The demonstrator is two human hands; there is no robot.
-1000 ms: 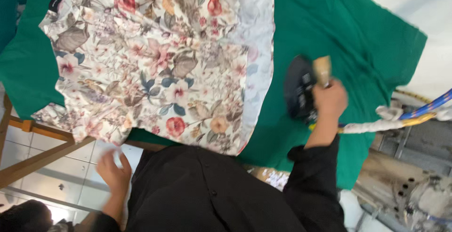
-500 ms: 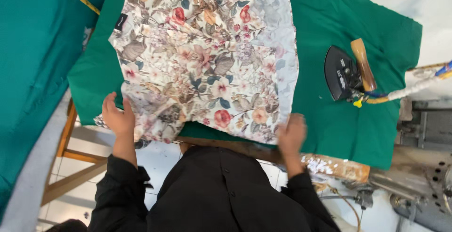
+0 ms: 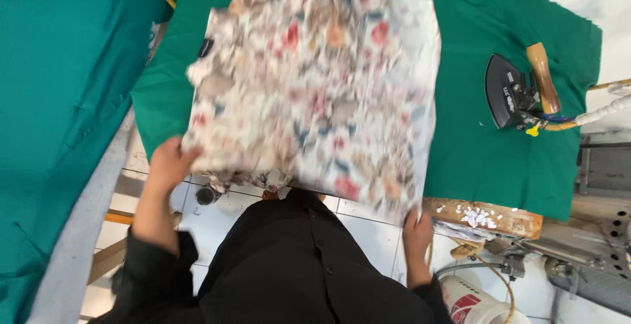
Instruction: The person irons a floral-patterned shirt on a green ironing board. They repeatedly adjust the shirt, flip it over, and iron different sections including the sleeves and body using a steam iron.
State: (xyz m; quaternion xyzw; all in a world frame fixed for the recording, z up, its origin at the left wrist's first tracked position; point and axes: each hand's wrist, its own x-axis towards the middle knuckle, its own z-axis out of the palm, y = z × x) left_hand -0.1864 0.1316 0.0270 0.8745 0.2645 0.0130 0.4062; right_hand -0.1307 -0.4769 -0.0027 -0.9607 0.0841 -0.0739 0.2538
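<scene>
A floral printed garment (image 3: 315,81), cream with red and grey flowers, lies over the green padded ironing table (image 3: 480,153) and overhangs its near edge. My left hand (image 3: 169,163) grips the garment's lower left corner. My right hand (image 3: 417,222) holds its lower right corner, just off the table's edge. The cloth is blurred with motion. A black steam iron (image 3: 509,91) with a wooden handle rests on the table at the right, apart from both hands.
A second green-covered surface (image 3: 59,100) fills the left side. A hose and cables (image 3: 591,114) run right from the iron. A white bucket (image 3: 480,301) stands on the tiled floor at lower right, beside metal machine parts (image 3: 591,258).
My right hand let go of the iron and came to the garment's near edge. My left hand rose from below to take the left corner. Both now pull the garment toward me.
</scene>
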